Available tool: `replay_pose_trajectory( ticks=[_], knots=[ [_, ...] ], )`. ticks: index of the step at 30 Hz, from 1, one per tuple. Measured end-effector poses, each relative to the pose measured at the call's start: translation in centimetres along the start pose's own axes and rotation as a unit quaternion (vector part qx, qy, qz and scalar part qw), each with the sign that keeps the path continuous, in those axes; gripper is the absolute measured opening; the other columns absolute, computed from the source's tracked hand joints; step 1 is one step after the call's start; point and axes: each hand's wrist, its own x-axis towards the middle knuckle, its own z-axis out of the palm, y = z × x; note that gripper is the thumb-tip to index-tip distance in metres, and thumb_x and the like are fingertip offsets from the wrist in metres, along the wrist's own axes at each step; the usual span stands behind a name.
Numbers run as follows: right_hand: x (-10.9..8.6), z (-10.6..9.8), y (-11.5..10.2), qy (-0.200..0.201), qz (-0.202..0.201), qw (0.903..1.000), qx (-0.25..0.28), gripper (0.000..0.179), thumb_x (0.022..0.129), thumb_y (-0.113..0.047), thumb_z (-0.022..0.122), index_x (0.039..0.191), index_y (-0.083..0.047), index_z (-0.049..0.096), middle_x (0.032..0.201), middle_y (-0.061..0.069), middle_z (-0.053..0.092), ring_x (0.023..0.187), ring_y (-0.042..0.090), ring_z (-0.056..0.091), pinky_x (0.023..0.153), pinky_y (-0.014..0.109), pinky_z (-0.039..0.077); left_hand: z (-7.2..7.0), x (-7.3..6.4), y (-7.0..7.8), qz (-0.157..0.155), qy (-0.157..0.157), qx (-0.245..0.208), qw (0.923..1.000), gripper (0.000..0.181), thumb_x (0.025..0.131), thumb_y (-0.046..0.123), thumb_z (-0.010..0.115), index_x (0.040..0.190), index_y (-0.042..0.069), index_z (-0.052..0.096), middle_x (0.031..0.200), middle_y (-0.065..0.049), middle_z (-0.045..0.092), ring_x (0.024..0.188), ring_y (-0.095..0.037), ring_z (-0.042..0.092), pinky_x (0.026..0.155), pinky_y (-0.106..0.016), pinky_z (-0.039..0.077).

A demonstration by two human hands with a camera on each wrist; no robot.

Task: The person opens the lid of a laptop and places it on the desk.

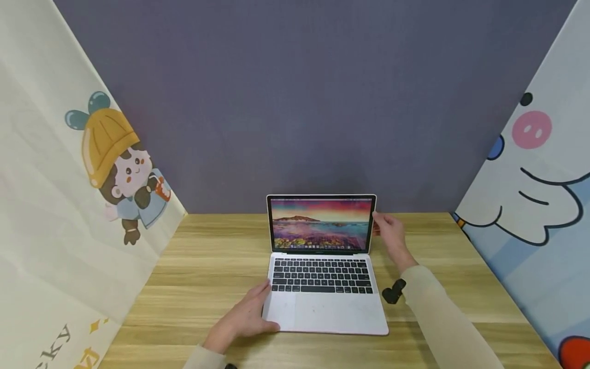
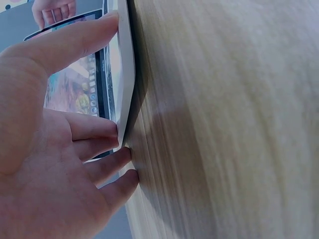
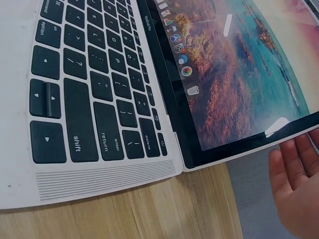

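A silver laptop (image 1: 341, 312) stands on the wooden table with its lid raised and its screen (image 1: 321, 224) lit, showing a colourful seascape. My left hand (image 1: 246, 312) holds the front left corner of the base, thumb at the front edge and fingers along the left side. In the left wrist view, the thumb (image 2: 82, 42) and fingertips meet the base's thin edge. At the lid's right edge is my right hand (image 1: 391, 233), gripping it near the upper part. The right wrist view shows the right-hand fingers (image 3: 294, 164) at the back of the lid; the thumb is out of sight there.
The wood-grain table (image 1: 207, 256) extends on both sides of the laptop. Behind it rises a plain grey-blue panel (image 1: 318, 102). Cartoon-printed sheets line the left (image 1: 46, 205) and right (image 1: 567, 215) sides.
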Motion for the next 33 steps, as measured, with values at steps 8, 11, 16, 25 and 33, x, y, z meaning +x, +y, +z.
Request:
replay_pose_trajectory(
  ticks=[8,11,16,25,33],
  knots=[
    [0.5,-0.2,0.6,0.006,0.039,0.9992,-0.009,0.054,0.102,-0.039,0.060,0.124,0.011,0.062,0.086,-0.001,0.064,0.080,0.016,0.065,0.070,0.023,0.058,0.2,-0.3,0.1,0.002,-0.003,-0.003,1.0000,0.110,0.072,0.047,0.087,0.150,-0.012,0.037,0.161,-0.026,0.030,0.145,-0.045,0.033,0.117,-0.058,0.031],
    [0.6,-0.2,0.8,0.009,0.050,0.9987,-0.009,0.054,0.101,-0.040,0.062,0.122,0.011,0.062,0.083,-0.001,0.064,0.077,0.014,0.064,0.066,0.022,0.058,0.2,-0.4,0.2,0.002,-0.003,-0.005,1.0000,0.110,0.072,0.047,0.087,0.150,-0.012,0.037,0.161,-0.026,0.030,0.145,-0.045,0.033,0.116,-0.058,0.031],
    [0.6,-0.3,1.2,0.009,0.083,0.9963,-0.018,0.051,0.101,-0.037,0.063,0.122,0.009,0.062,0.086,0.005,0.066,0.079,0.019,0.065,0.064,0.023,0.058,0.1,-0.5,0.5,0.002,-0.006,-0.005,1.0000,0.110,0.071,0.047,0.086,0.151,-0.011,0.037,0.161,-0.026,0.030,0.145,-0.045,0.033,0.116,-0.058,0.032],
    [0.8,-0.4,2.1,-0.016,0.153,0.9874,-0.036,0.063,0.101,-0.041,0.061,0.140,0.008,0.051,0.101,0.013,0.065,0.079,0.018,0.067,0.075,0.033,0.062,0.3,-0.4,0.3,0.001,-0.006,-0.002,1.0000,0.110,0.072,0.047,0.086,0.151,-0.010,0.036,0.162,-0.025,0.029,0.146,-0.044,0.032,0.116,-0.058,0.031],
    [0.5,0.0,1.6,-0.048,0.140,0.9858,-0.079,0.062,0.104,-0.043,0.055,0.134,0.012,0.053,0.096,0.012,0.064,0.083,0.022,0.067,0.088,0.044,0.060,-0.3,-0.3,0.3,-0.009,-0.010,-0.005,0.9999,0.109,0.073,0.045,0.085,0.152,-0.010,0.034,0.163,-0.026,0.026,0.147,-0.045,0.030,0.118,-0.057,0.029]
  ],
)
